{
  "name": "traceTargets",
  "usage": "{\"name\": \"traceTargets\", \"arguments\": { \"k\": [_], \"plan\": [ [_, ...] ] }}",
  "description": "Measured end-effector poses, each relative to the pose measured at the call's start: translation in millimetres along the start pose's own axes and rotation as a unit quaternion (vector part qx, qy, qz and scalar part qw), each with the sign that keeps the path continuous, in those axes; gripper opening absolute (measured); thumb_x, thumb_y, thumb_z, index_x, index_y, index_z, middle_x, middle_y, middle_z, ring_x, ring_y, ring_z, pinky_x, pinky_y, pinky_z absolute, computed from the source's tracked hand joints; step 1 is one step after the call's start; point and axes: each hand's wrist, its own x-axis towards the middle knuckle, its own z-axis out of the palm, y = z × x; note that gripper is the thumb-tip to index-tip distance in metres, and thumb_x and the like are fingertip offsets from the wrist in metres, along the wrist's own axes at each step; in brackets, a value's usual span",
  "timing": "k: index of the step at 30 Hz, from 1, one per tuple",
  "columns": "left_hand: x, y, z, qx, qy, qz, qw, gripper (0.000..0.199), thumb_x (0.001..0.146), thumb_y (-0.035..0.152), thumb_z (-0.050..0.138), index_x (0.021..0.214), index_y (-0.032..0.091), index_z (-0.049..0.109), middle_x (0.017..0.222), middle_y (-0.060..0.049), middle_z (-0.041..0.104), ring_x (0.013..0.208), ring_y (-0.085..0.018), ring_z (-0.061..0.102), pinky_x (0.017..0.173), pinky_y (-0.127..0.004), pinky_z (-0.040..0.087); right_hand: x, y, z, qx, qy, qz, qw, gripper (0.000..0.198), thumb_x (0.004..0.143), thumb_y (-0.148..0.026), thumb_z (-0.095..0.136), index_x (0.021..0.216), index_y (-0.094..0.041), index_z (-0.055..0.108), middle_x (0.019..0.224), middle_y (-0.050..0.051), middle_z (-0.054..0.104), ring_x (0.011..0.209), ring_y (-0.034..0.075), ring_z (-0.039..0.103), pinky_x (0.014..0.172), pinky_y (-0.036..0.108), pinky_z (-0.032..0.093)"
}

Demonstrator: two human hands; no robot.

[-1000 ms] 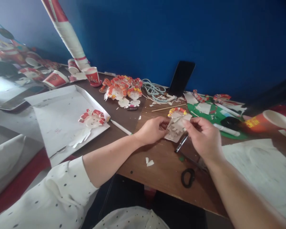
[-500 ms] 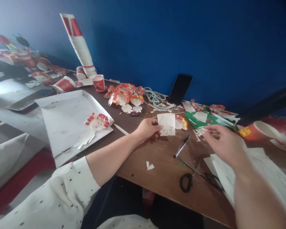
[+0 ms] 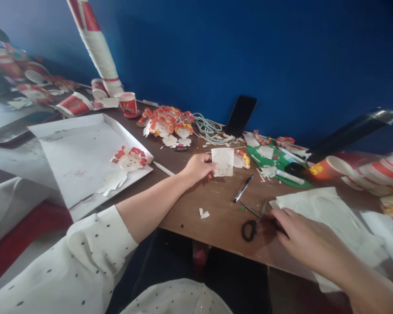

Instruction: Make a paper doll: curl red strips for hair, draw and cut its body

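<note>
A small square of white paper (image 3: pixel 227 162) with a pencil-like line drawing stands between the thumb and fingers of my left hand (image 3: pixel 201 168). My right hand (image 3: pixel 291 224) is at the black-handled scissors (image 3: pixel 249 230), its fingers closed over the right handle loop, which they hide. The scissors lie on the brown table, blades partly apart. Just beyond them is a pen (image 3: pixel 244 188). Small white paper scraps (image 3: pixel 203 213) lie nearer the table's front edge. Behind the held square, a paper figure (image 3: pixel 241 159) with a red and yellow rim is partly covered.
A white box lid (image 3: pixel 75 152) on the left holds a paper-cup figure (image 3: pixel 129 159). Several similar figures (image 3: pixel 170 124) are piled by a coiled cable (image 3: pixel 208 126) and a phone (image 3: pixel 241 115). White sheets (image 3: pixel 327 218) and paper cups (image 3: pixel 334 168) are on the right.
My right hand has moved from the scraps by the green piece down toward me, onto the scissors. My left hand still holds the paper square. The view has shifted slightly.
</note>
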Motion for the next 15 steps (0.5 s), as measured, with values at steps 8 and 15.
{"name": "traceTargets", "arguments": {
  "k": [8,15],
  "plan": [
    [1,-5,-6,0.028,0.023,0.018,0.999,0.011,0.078,0.019,0.065,0.069,0.015,0.061,0.056,0.002,0.060,0.041,-0.005,0.049,0.045,-0.018,0.036,5,-7,-12,-0.051,-0.062,0.008,0.997,0.025,0.079,-0.017,0.049,0.099,-0.025,0.063,0.094,0.006,0.068,0.079,0.023,0.066,0.057,0.029,0.034],
    [1,-3,-8,0.007,0.036,0.017,0.999,0.009,0.078,0.019,0.065,0.071,0.014,0.062,0.056,0.003,0.059,0.041,-0.005,0.047,0.045,-0.018,0.035,-13,4,-17,-0.043,0.007,0.050,0.998,0.025,0.077,-0.024,0.053,0.096,-0.030,0.067,0.072,0.000,0.072,0.064,0.025,0.068,0.048,0.028,0.034]
  ]
}}
